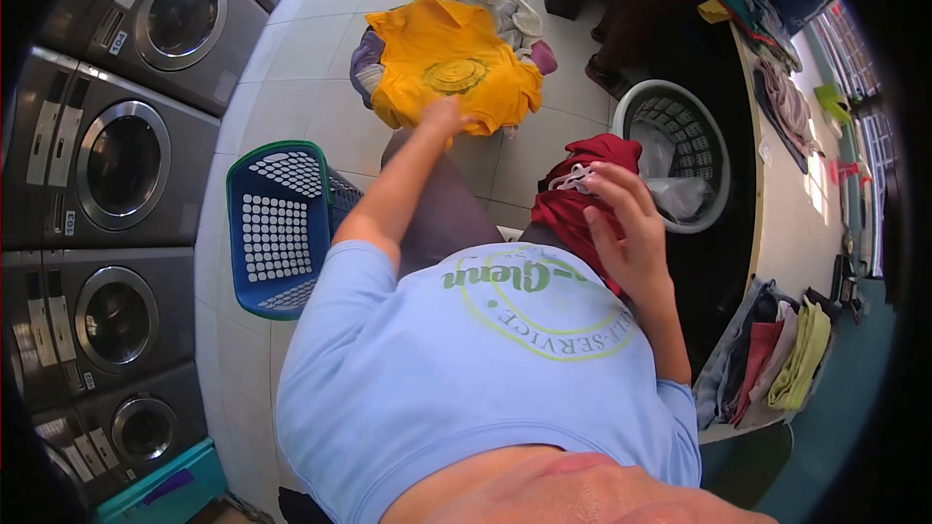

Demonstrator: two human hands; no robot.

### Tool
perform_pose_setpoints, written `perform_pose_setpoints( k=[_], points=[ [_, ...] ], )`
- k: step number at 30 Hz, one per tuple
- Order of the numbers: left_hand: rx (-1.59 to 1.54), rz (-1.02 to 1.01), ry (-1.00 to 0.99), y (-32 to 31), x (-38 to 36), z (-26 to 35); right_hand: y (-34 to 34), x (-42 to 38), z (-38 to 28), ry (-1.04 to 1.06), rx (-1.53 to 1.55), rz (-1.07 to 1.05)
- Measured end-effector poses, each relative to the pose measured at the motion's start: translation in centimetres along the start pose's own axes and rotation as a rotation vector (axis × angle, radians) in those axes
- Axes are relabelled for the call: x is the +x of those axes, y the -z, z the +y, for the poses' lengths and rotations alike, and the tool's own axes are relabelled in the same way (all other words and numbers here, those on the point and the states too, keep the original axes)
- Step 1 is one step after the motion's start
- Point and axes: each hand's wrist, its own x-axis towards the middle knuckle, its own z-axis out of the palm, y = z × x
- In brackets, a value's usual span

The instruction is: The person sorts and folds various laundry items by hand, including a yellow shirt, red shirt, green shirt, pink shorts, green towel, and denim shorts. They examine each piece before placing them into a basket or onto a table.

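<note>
A yellow T-shirt (437, 49) with a round dark print lies on top of a heap of clothes. My left hand (445, 118) is at its near edge, fingers closed on the cloth and partly hidden. Across my right thigh lies a dark red garment (582, 204) with a white drawstring (573, 177), looking like shorts. Just over it, my right hand (629, 228) is raised with fingers and thumb apart, holding nothing.
A blue plastic basket (282, 233) with a green rim stands at my left, and a grey laundry basket (723, 155) holding clear plastic bags at my right. Dark front-loading machines (124, 165) line the left. Folded clothes (767, 359) lie on the table (777, 204). Someone's sandalled foot (607, 76) is ahead.
</note>
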Motion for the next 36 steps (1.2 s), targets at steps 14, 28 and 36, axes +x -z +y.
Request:
perform_pose_setpoints(
  k=[14,28,36],
  points=[
    [-0.106,-0.214,-0.012,-1.6,3.2,-4.4,-3.3,-1.0,0.6,-0.229,0.326,-0.262],
    [-0.836,0.346,-0.938,15.4,-14.7,13.1,-11.1,0.8,11.2,-0.243,0.245,0.021],
    [-0.727,-0.509,-0.631,5.2,-13.2,4.6,-3.8,5.8,4.2,-0.8,1.326,0.448]
  ],
)
